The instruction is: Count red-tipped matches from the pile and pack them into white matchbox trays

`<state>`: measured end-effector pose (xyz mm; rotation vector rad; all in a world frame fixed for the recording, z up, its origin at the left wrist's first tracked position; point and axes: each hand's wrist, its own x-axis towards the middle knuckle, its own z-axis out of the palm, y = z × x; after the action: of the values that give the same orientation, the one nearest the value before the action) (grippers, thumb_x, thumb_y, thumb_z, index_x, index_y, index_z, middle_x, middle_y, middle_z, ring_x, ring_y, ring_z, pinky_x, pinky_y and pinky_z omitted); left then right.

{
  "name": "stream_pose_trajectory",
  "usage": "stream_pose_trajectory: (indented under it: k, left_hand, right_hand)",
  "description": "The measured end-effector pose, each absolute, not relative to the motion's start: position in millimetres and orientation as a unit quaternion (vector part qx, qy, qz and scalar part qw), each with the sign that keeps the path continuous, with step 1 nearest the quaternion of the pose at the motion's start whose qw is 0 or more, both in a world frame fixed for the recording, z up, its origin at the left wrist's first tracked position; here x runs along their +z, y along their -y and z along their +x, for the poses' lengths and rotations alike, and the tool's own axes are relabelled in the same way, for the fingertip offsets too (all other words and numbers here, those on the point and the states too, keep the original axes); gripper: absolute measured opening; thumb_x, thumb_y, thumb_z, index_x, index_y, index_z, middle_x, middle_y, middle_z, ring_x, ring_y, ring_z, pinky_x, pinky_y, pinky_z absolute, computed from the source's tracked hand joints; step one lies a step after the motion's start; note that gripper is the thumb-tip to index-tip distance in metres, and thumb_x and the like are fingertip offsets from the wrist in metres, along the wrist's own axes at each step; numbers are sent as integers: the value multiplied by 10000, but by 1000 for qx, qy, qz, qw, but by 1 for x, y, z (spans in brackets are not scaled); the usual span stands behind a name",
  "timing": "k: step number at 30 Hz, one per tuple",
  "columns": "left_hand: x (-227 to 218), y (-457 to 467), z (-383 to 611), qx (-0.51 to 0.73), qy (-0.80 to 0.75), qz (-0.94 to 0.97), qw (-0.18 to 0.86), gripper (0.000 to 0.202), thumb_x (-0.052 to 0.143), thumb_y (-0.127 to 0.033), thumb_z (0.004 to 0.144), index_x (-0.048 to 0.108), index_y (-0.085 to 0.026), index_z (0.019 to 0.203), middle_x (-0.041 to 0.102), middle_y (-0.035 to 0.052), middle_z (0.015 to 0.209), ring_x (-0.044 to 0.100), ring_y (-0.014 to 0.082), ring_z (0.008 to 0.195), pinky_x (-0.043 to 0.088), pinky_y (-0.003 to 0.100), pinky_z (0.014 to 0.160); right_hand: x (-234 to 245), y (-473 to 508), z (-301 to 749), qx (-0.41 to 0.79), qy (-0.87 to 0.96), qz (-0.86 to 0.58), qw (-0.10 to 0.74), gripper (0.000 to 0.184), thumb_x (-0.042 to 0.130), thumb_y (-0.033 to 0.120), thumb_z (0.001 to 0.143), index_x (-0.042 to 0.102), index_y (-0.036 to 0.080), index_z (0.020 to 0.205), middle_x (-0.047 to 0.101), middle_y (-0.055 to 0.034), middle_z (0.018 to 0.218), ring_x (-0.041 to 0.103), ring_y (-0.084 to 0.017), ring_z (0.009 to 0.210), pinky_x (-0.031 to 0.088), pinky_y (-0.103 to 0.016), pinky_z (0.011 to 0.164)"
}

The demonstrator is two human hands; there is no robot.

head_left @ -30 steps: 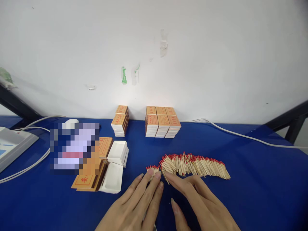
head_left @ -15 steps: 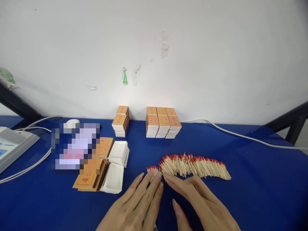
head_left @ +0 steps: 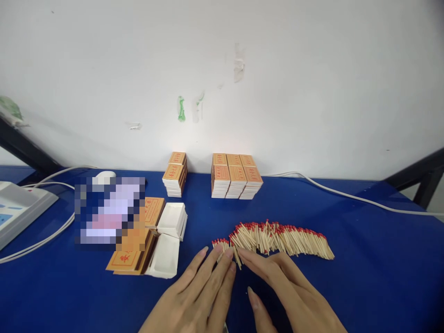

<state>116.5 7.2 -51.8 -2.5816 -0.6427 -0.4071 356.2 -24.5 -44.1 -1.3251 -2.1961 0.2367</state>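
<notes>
A long row of red-tipped matches (head_left: 287, 239) lies on the blue table, heads toward the wall. Left of it is a small bunch of matches (head_left: 220, 243), partly covered by the fingers of my left hand (head_left: 197, 296), which are stretched out and flat. My right hand (head_left: 293, 291) has its index fingertip at the near left end of the long row, the thumb held well apart. One or two loose matches (head_left: 238, 261) poke out between the fingertips of both hands. The lower ends of the small bunch are hidden under my left fingers.
White inner trays (head_left: 164, 256) and orange matchbox sleeves (head_left: 152, 210) lie at the left, beside a blurred-out flat object (head_left: 111, 208). Stacked matchboxes (head_left: 237, 175) and a smaller stack (head_left: 173, 178) stand near the wall. A white device (head_left: 24, 208) and cables are far left.
My right index fingertip has shifted slightly right. One or two matches now show between the hands, below the left end of the row. My left hand is almost still.
</notes>
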Motion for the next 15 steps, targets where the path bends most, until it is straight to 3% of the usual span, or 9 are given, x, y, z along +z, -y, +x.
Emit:
stream_pose_trajectory:
  k: [8, 15]
  left_hand:
    - [-54, -9, 117, -151, 242, -932, 222, 459, 403, -224, 1130, 631, -60, 1493, 663, 159, 1551, 638, 299, 1443, 311, 459, 1320]
    - [-55, -7, 117, -147, 243, -934, 217, 470, 409, -258, 1136, 620, -65, 1509, 648, 157, 1568, 616, 296, 1468, 334, 440, 1306]
  right_hand:
    - [-43, 24, 358, 86, 820, -497, 271, 603, 506, 93, 1010, 452, 236, 1593, 805, -59, 1147, 783, -181, 977, 695, -285, 862]
    - [-41, 24, 356, 80, 805, -512, 289, 545, 507, 109, 1003, 505, 270, 1523, 820, -19, 1115, 781, -183, 950, 692, -274, 832]
